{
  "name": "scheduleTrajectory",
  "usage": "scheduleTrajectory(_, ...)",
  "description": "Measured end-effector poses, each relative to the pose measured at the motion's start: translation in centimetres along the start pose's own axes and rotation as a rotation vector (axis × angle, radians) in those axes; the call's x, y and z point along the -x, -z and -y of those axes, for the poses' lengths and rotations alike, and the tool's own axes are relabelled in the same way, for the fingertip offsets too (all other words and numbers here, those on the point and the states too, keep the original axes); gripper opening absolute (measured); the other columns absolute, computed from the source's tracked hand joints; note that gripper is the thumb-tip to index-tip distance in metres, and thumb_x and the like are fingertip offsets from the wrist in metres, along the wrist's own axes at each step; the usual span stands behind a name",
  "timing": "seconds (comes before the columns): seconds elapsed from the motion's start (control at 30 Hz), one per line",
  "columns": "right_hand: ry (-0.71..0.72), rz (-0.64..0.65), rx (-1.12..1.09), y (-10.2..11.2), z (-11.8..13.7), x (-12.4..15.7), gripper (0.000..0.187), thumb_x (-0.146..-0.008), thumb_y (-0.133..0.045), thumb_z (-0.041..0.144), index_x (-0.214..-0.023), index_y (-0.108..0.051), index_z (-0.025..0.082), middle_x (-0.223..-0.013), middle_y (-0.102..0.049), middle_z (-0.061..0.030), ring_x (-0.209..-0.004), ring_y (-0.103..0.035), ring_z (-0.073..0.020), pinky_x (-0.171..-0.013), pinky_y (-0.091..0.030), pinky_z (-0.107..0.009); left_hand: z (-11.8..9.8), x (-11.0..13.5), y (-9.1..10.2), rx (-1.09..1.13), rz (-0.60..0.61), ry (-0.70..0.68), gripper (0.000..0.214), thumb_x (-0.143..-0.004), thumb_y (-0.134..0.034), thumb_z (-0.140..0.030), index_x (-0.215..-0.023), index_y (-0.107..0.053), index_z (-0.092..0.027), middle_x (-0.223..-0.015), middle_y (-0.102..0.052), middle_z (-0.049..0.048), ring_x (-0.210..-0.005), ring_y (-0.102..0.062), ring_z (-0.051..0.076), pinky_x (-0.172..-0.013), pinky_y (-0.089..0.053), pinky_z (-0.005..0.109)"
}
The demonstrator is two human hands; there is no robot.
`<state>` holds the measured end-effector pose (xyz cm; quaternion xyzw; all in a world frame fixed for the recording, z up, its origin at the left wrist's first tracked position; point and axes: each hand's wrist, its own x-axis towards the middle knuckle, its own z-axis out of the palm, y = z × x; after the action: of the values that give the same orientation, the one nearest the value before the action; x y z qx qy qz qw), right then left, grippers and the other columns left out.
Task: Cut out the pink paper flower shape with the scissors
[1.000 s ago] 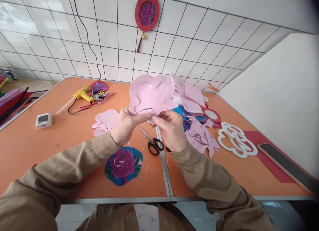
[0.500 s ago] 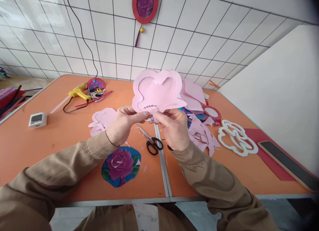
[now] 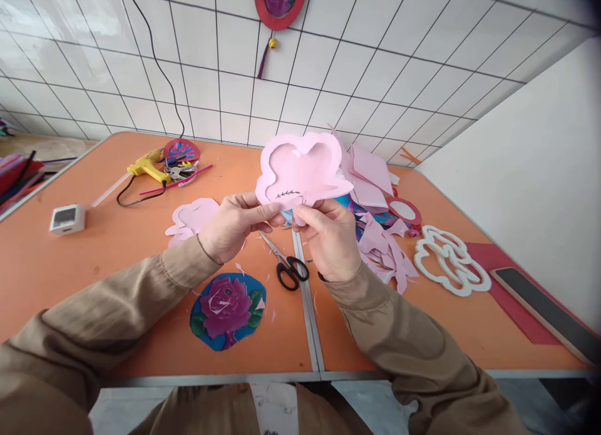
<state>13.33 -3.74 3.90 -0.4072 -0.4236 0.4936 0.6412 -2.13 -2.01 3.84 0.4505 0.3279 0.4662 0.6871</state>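
Note:
Both hands hold up a pink paper cutout [image 3: 305, 166] with a wavy, cloud-like outline, a raised border and a small dark leaf sprig drawn low on it. My left hand [image 3: 237, 225] pinches its lower left edge between thumb and fingers. Closed on the bottom edge, near the middle, is my right hand [image 3: 331, 238]. Below the hands, black-handled scissors [image 3: 288, 269] lie partly spread on the table. A cut-out peony picture [image 3: 228, 311] on blue rests nearer to me, with paper bits on it. Another pink paper shape [image 3: 192, 219] lies behind my left wrist.
The orange table [image 3: 113, 278] carries a yellow glue gun [image 3: 150, 166] and a white box-shaped device [image 3: 68, 219] at left. Pink scraps [image 3: 382, 250], a white cloud-shaped frame [image 3: 451, 263] and a dark-topped bar [image 3: 539, 307] lie at right. A red-framed ornament [image 3: 280, 3] hangs on the tiled wall.
The pink cutout has shifted slightly right and tilted, so its right lower tip points out more. Both hands keep their grip. The whole view has shifted a little.

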Motion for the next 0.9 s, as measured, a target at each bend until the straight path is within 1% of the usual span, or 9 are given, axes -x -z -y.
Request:
scheduleTrajectory(0.2, 0.012, -0.005, -0.008, 0.1, -0.32, -0.12, 0.013, -0.06, -0.072, 0.017, -0.054, -0.061, 0.02, -0.051, -0.054, 0.005, -0.054, -0.047, -0.0103, -0.054, -0.038, -0.029, 0.03, 0.11, -0.18, 0.035, -0.01, 0.009, 0.023, -0.064, -0.089, -0.033, -0.072, -0.078, -0.015, -0.067, -0.073, 0.0042, -0.064, -0.063, 0.011, -0.06, -0.049, 0.022)
scheduleTrajectory(0.4, 0.015, 0.012, 0.009, 0.14, -0.43, -0.19, 0.016, -0.061, -0.072, 0.018, -0.052, -0.059, 0.02, -0.052, -0.053, 0.0047, -0.055, -0.047, -0.0107, -0.055, -0.038, -0.029, -0.06, 0.12, -0.35, 0.031, -0.039, -0.003, 0.026, -0.061, -0.09, -0.035, -0.071, -0.077, -0.014, -0.067, -0.073, 0.0046, -0.064, -0.063, 0.011, -0.061, -0.049, 0.022)
scheduleTrajectory(0.63, 0.002, 0.006, 0.039, 0.19, -0.54, -0.17, 0.017, -0.06, -0.071, 0.02, -0.05, -0.058, 0.021, -0.052, -0.052, 0.0039, -0.055, -0.046, -0.0113, -0.054, -0.037, -0.029, -0.11, 0.19, -0.22, 0.021, -0.025, -0.012, 0.023, -0.067, -0.086, -0.035, -0.067, -0.075, -0.015, -0.066, -0.073, 0.0046, -0.061, -0.062, 0.011, -0.06, -0.048, 0.024)
scheduleTrajectory(0.9, 0.07, 0.017, 0.062, 0.21, -0.69, -0.14, 0.019, -0.063, -0.071, 0.019, -0.052, -0.056, 0.021, -0.053, -0.05, 0.0044, -0.056, -0.045, -0.0113, -0.056, -0.036, -0.031, -0.05, 0.25, -0.41, -0.004, -0.054, -0.004, 0.025, -0.064, -0.088, -0.036, -0.069, -0.075, -0.016, -0.065, -0.072, 0.0038, -0.063, -0.063, 0.012, -0.06, -0.047, 0.024)
